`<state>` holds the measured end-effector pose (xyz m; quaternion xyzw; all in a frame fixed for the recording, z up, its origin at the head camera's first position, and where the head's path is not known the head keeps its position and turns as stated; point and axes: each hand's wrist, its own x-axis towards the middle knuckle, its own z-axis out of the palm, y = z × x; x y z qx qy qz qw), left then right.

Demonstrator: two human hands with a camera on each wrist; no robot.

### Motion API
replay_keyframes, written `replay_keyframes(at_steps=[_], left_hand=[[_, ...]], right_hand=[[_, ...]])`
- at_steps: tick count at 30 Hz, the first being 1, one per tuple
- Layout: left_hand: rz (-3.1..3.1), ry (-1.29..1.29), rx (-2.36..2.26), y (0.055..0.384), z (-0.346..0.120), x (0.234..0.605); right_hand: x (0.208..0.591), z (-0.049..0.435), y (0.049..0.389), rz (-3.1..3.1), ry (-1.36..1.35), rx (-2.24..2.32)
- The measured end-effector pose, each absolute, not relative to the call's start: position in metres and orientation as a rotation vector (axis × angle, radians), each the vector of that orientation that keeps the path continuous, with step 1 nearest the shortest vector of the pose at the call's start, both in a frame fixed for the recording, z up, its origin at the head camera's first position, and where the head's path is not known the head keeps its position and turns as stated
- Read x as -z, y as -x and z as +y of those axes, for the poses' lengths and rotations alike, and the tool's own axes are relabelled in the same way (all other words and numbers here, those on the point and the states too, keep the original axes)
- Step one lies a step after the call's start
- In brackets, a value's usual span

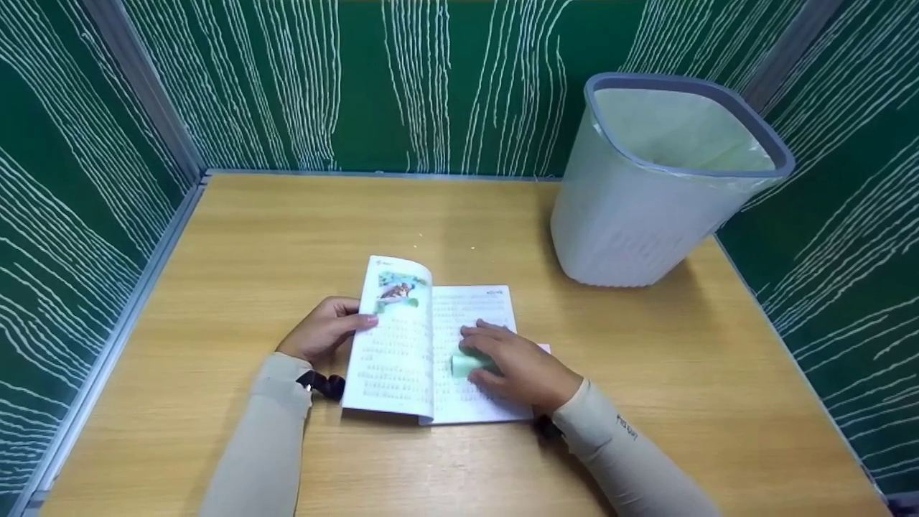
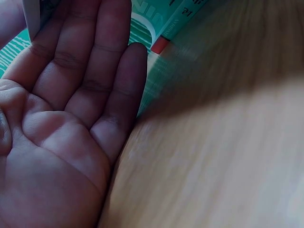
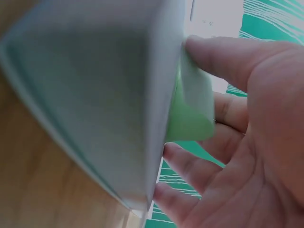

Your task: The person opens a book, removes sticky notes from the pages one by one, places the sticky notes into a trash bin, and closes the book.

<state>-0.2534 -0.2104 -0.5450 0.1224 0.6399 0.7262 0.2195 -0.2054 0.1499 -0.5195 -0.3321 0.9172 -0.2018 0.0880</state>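
An open book [image 1: 391, 366] lies on the table, its left leaves raised and a small animal picture near the top of that page. My left hand [image 1: 327, 330] grips the left edge, thumb on the page and fingers behind; the left wrist view shows its palm [image 2: 57, 142] beside a green printed surface [image 2: 166, 19] with pale lettering. Over the right-hand page is my right hand [image 1: 524, 370], with a pale green sticky note [image 1: 463, 365] between thumb and fingers. Seen from the right wrist, this note [image 3: 190, 126] bends against the page, thumb [image 3: 223, 54] at its upper edge.
A tall white bin [image 1: 632, 222] with a grey rim and a pale liner stands at the back right of the wooden table [image 1: 309, 222]. A pink edge [image 1: 546, 348] sticks out beyond the book's right side. Green panels [image 1: 366, 86] with white lines surround the table.
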Motion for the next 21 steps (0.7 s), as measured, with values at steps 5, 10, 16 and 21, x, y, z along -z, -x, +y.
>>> replay_keyframes(at_steps=[5, 10, 16, 21], left_hand=[[1.783, -0.340, -2.001, 0.254, -0.212, 0.546], [1.773, -0.372, -2.015, 0.254, -0.214, 0.547], [1.770, -0.376, -2.008, 0.255, -0.213, 0.548], [1.790, -0.364, -1.979, 0.257, -0.212, 0.547]], right_hand=[[0.519, 0.151, 0.210, 2.760, 0.980, 0.743], [0.520, 0.154, 0.213, 2.722, 1.000, 0.985], [0.522, 0.160, 0.216, 2.708, 1.132, 1.153], [0.523, 0.164, 0.217, 2.697, 1.188, 1.181]])
